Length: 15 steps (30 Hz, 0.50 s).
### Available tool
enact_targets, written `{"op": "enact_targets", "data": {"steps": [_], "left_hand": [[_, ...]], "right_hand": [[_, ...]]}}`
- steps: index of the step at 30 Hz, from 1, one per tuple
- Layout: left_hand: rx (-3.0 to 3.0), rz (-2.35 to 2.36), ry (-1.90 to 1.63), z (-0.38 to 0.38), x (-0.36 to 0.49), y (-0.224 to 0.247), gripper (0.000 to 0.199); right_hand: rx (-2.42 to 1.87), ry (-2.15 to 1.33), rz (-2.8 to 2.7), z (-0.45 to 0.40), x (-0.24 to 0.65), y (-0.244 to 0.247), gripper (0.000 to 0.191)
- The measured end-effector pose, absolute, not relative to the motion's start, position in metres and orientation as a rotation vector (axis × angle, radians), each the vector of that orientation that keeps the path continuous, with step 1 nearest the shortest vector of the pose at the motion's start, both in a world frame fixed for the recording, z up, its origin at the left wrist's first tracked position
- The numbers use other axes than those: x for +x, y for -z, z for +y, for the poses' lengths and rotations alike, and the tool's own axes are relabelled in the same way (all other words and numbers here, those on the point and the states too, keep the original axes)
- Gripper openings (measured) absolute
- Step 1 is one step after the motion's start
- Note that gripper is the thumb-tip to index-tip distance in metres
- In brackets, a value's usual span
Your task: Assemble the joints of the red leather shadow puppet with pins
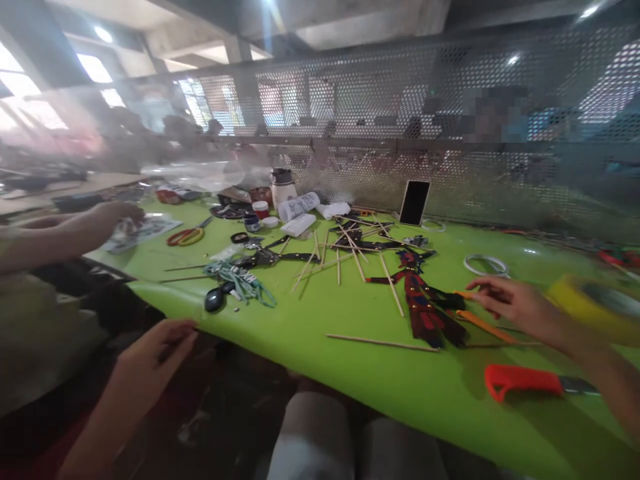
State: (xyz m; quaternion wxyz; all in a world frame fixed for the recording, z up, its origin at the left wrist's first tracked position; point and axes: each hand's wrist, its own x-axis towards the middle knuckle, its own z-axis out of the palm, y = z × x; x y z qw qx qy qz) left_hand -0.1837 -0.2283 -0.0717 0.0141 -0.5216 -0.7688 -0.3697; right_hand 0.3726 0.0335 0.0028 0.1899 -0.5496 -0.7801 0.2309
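My right hand [515,303] hovers at the right over the green table, its fingertips at a small orange piece [464,294] beside the black arm of a dark red and black jointed figure [420,300]. Those fingers are bent together; the exact grip is too small to tell. Off the table's front edge at the left is my left hand [160,347], thumb and fingertips pinched, with anything between them too small to make out. An orange stick [486,327] lies just below the right hand. One wooden stick [383,343] lies in front of the figure.
A red-handled knife [525,381] and yellow tape roll [600,307] are at the right. Several sticks [355,243] and black pieces [265,257] lie mid-table. Teal cords [240,280], scissors [186,236], jars [261,209] and a phone [415,202] stand around. Another person's arm [65,233] reaches in left.
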Motion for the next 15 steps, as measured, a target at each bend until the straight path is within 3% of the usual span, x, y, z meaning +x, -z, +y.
{"op": "enact_targets", "data": {"steps": [15], "left_hand": [[-2.123,-2.205,0.678,-0.167,-0.182,0.055,0.033]], "right_hand": [[-1.536,-0.742,-2.180,0.039,0.377,0.001,0.047]]}}
